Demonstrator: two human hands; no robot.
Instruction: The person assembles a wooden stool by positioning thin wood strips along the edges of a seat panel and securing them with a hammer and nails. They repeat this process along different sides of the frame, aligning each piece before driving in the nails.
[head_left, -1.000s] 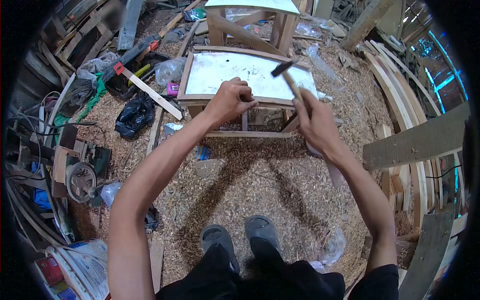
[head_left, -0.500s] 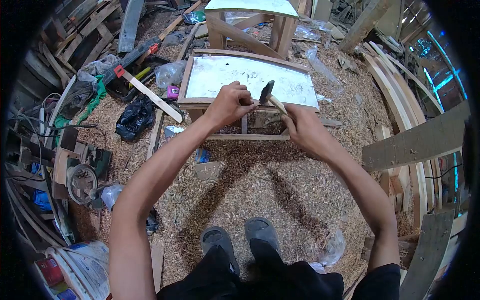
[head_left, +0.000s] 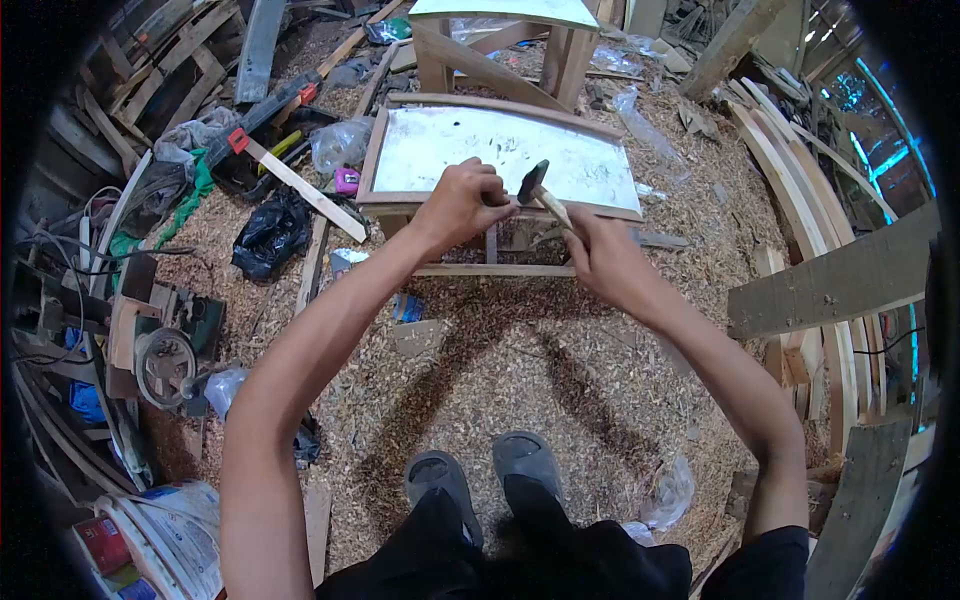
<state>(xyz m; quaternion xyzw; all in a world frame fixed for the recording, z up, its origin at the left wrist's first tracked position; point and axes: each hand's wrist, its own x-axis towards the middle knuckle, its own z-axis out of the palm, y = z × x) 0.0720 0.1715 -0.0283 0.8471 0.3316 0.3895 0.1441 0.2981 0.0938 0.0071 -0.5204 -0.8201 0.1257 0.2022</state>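
Observation:
A low wooden-framed table (head_left: pixel 376 150) with a white scuffed top stands in front of me on a sawdust floor. My left hand (head_left: pixel 462 205) rests on its near rail, fingers pinched together; whatever they pinch is too small to see. My right hand (head_left: pixel 600 258) grips the wooden handle of a hammer (head_left: pixel 537 190). The dark hammer head sits low over the near rail, right beside my left fingertips.
A second wooden stool frame (head_left: pixel 500 45) stands behind the table. Tools, a black bag (head_left: pixel 268 232) and a red-tipped wooden strip (head_left: pixel 295 185) lie at the left. Curved wooden planks (head_left: pixel 800 200) are stacked at the right. My sandalled feet (head_left: pixel 480 475) stand on shavings.
The hammer has come down from a raised position over the white top to the near rail beside my left fingers. My left hand has stayed on the rail.

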